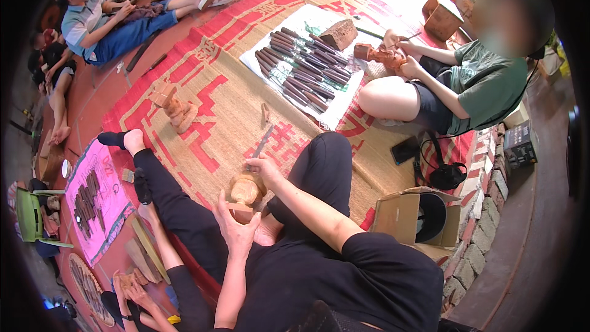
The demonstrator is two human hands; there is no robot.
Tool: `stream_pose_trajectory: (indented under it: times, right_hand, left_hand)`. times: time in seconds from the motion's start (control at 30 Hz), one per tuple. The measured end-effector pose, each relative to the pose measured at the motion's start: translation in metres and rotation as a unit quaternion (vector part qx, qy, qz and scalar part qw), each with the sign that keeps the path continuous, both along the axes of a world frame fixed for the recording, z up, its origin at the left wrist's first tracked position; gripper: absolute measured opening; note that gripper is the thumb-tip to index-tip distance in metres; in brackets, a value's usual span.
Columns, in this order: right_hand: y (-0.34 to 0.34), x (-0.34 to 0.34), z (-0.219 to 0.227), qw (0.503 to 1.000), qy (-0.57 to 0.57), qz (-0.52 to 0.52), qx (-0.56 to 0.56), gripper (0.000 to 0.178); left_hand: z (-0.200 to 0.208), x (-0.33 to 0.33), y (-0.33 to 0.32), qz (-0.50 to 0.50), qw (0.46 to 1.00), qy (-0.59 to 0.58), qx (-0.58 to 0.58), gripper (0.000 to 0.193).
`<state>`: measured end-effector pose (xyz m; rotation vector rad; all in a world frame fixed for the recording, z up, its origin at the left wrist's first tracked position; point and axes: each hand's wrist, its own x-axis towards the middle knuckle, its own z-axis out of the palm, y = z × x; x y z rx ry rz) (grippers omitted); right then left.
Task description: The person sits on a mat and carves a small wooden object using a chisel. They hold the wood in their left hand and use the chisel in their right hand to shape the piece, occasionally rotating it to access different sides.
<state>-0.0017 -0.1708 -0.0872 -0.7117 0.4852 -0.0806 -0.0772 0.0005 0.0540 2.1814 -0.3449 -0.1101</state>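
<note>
A pale carved wooden piece with a rounded body and a square base sits upright between my legs. My left hand is wrapped round its base, fingers up along the side. Above the piece, my right hand is closed on a file-like tool with a long, flat grey blade pointing away from me. Its exact kind is hard to make out. Just beyond the blade tip, a small wooden piece lies on the woven mat. Farther left on the mat stands another carved wooden figure.
Several dark-handled carving tools lie on a white cloth ahead; others are on a pink cloth at left. A person at right holds a reddish carving. Near my right elbow stand a cardboard box, a phone and a black bag.
</note>
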Motion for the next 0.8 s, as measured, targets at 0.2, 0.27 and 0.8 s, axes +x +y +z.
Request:
stream_pose_trajectory:
  times: [0.2,0.27,0.8]
  right_hand:
    - [-0.008,0.027,0.022,0.999,-0.006,-0.032,-0.016,0.009]
    - [-0.011,0.034,0.053,0.998,0.029,-0.042,-0.034,0.009]
    - [-0.155,-0.07,0.242,0.875,-0.185,-0.284,-0.346,0.014]
  left_hand:
    - [0.003,0.039,-0.002,0.023,0.994,-0.085,-0.057,0.087]
    - [-0.006,0.05,0.002,0.041,0.993,-0.073,-0.079,0.087]
    - [-0.028,0.106,0.007,0.075,0.99,-0.11,-0.054,0.064]
